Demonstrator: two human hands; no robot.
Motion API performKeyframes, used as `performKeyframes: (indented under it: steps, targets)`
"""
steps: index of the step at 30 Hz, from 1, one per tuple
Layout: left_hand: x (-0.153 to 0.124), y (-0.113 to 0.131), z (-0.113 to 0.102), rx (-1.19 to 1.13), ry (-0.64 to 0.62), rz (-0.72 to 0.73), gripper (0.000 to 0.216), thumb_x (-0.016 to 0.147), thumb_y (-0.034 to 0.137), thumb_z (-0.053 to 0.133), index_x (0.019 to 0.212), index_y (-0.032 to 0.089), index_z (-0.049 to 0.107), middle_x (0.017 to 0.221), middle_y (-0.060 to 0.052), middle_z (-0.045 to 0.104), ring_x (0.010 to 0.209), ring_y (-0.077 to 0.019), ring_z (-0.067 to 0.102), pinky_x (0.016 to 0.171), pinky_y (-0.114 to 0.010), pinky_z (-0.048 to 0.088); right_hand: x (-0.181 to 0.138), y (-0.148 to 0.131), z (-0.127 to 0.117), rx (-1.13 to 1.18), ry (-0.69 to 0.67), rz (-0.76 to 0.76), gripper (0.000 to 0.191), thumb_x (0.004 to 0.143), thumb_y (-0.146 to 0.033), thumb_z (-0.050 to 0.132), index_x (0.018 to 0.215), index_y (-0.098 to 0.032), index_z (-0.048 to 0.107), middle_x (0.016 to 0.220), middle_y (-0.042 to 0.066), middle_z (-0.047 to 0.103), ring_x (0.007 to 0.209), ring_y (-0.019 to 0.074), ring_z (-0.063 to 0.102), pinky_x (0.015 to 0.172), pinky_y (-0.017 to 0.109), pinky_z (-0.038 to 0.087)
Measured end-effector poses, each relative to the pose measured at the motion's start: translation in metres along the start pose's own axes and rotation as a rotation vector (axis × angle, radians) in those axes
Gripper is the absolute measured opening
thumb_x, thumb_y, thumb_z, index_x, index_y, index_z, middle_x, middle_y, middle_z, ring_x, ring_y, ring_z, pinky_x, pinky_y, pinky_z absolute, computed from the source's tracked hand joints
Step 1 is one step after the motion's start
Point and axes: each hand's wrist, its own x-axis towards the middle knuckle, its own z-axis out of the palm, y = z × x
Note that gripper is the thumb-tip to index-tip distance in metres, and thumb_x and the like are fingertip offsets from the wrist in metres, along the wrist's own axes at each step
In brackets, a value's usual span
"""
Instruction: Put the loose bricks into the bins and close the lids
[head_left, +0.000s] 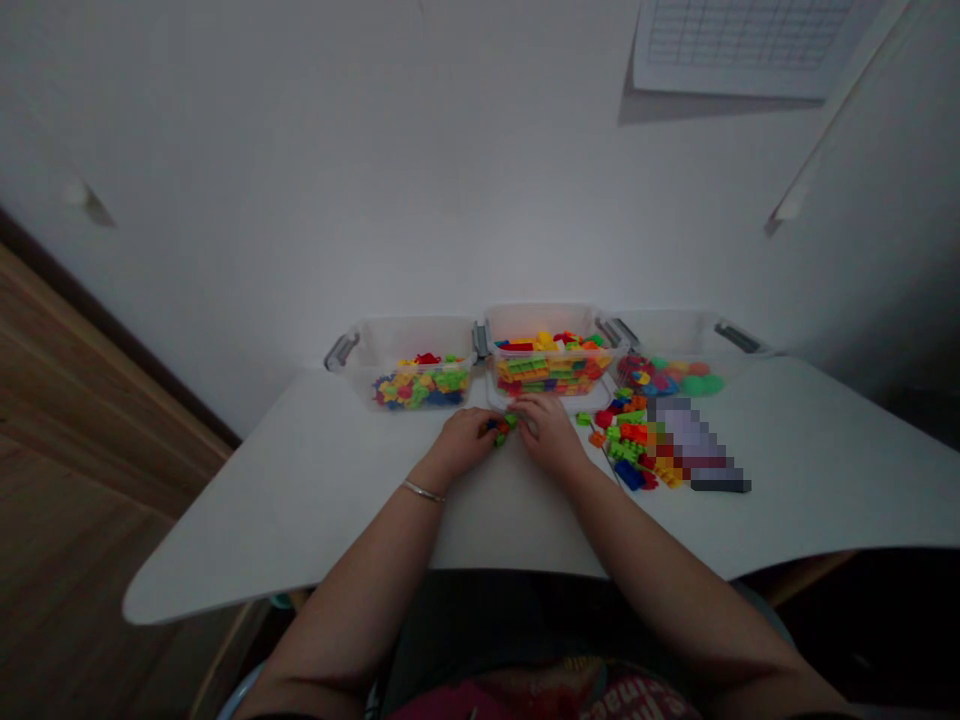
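Observation:
Small plastic building blocks (502, 430) in blue, orange and green are between my two hands, low over the white table. My left hand (466, 438) is closed, thumb and fingers pinching the blocks from the left. From the other side my right hand (547, 430) curls over, its fingertips at the green part; the exact grip is partly hidden. Just beyond my hands stands a clear bin of bricks (551, 372). Loose bricks (630, 445) in several colours lie in a pile to the right of my right hand.
A clear bin of interlocking pieces (420, 382) stands at the left, and another with round, translucent pieces (675, 376) at the right. A pixelated flat object (694, 445) lies beside the loose bricks. The white table (300, 510) has a curved front edge; a wall (450, 180) rises behind.

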Motion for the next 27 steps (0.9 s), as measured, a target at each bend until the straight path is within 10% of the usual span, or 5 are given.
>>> performKeyframes:
  steps: [9,27]
  targets:
    - [-0.001,0.002,0.0,0.025,-0.006,-0.059,0.027,0.083,0.021,0.057,0.107,0.021,0.07,0.105,-0.006,0.073,0.096,-0.0201,0.064,0.091,-0.034,0.047,-0.007,0.0,0.004,-0.127,-0.243,0.084,0.034,0.085,-0.017,0.055,0.118,-0.018,0.064,0.113,0.009,0.063,0.106,0.0224,0.052,0.097,0.036,0.043]
    - [-0.002,0.0,0.001,0.159,0.066,-0.196,0.023,0.086,0.036,0.059,0.098,0.021,0.071,0.094,-0.006,0.072,0.09,-0.0197,0.063,0.083,-0.031,0.047,-0.003,0.002,-0.007,-0.081,-0.194,0.216,0.012,0.082,-0.014,0.057,0.086,-0.02,0.066,0.09,0.005,0.071,0.088,0.0192,0.063,0.082,0.032,0.047]
